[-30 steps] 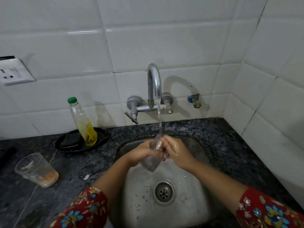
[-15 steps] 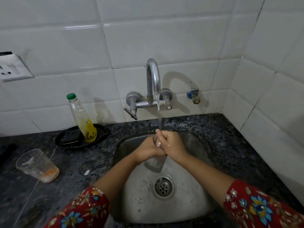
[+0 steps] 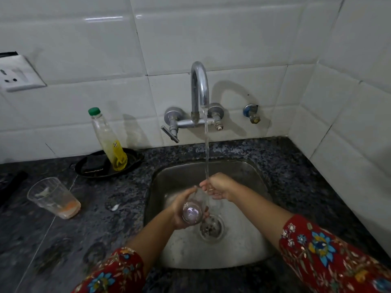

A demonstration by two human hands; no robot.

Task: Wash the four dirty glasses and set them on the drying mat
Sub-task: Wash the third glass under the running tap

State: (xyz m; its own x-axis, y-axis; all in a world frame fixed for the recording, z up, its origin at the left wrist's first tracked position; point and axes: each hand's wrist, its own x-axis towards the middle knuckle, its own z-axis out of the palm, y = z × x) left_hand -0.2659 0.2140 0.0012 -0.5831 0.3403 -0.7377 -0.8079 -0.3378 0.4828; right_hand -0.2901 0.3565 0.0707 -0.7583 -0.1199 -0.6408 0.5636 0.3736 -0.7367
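Note:
My left hand point(image 3: 179, 210) grips a clear glass point(image 3: 193, 210) over the steel sink point(image 3: 160, 182), tilted so its base faces me and its mouth points toward the tap stream. My right hand point(image 3: 220, 187) is beside the glass's mouth under the running water, fingers loosely curved; its fingertips touch the rim area. A second dirty glass point(image 3: 54, 197) with orange residue at its bottom stands on the dark granite counter point(image 3: 91, 229) at the left. No drying mat is in view.
The wall tap point(image 3: 200, 96) runs a thin stream into the sink above the drain point(image 3: 211, 228). A dish soap bottle point(image 3: 108, 138) stands in a black tray point(image 3: 93, 168) with a scrubber. Tiled walls close the back and right; a socket point(image 3: 17, 75) is at left.
The glass has turned from upright under the stream to tilted with its base toward me and moved lower. My right hand has come off the glass body and sits by its mouth.

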